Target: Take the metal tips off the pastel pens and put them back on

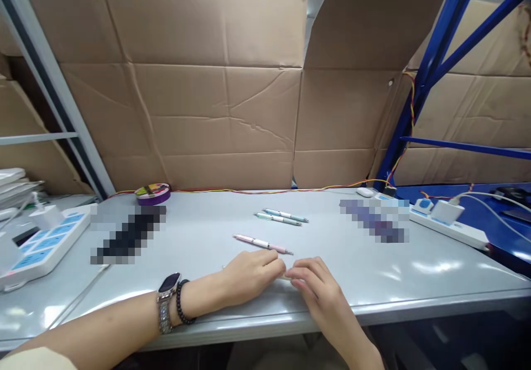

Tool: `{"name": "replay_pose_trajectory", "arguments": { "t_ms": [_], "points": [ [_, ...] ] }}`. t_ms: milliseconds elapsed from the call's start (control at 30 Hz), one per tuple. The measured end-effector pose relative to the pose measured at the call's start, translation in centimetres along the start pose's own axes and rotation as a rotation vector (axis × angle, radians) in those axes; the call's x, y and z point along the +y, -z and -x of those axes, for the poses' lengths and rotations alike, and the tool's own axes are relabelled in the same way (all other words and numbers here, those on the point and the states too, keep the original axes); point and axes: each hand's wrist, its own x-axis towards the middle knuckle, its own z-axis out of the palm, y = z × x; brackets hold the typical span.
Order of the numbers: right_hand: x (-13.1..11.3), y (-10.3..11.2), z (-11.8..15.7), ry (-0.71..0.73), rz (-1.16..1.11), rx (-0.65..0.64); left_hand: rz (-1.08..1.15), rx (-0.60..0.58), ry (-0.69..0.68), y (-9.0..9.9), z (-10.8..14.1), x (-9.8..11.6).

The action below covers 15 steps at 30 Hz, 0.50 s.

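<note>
My left hand (258, 273), with a watch (168, 301) and a black bead bracelet (181, 302) at its wrist, is closed low over the front of the table. From its fingertips a thin, pale, stick-like piece (286, 277) sticks out, mostly covered. My right hand (317, 282) pinches the other end of this piece, fingers curled. Just beyond the hands lies a pink and white pen (263, 243). Farther back, a light blue and white pen (286, 215) and a light green and white pen (279, 219) lie side by side.
A purple tape roll (153, 194) sits at the back left. Power strips stand at the left (50, 245) and right (450, 226). Two blurred-out items lie on the grey table (199, 226). Cardboard (215, 93) walls the back; a blue metal frame (418, 90) rises at right.
</note>
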Motion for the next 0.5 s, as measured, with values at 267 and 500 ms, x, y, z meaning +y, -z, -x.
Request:
{"name": "replay_pose_trajectory", "arguments": {
  "t_ms": [267, 500],
  "points": [
    [-0.48, -0.07, -0.23, -0.123, 0.059, -0.019, -0.002, -0.008, -0.019, -0.38, 0.14, -0.19],
    [-0.21, -0.23, -0.08, -0.095, -0.015, 0.030, 0.013, -0.039, 0.001, -0.19, 0.11, -0.03]
  ]
}}
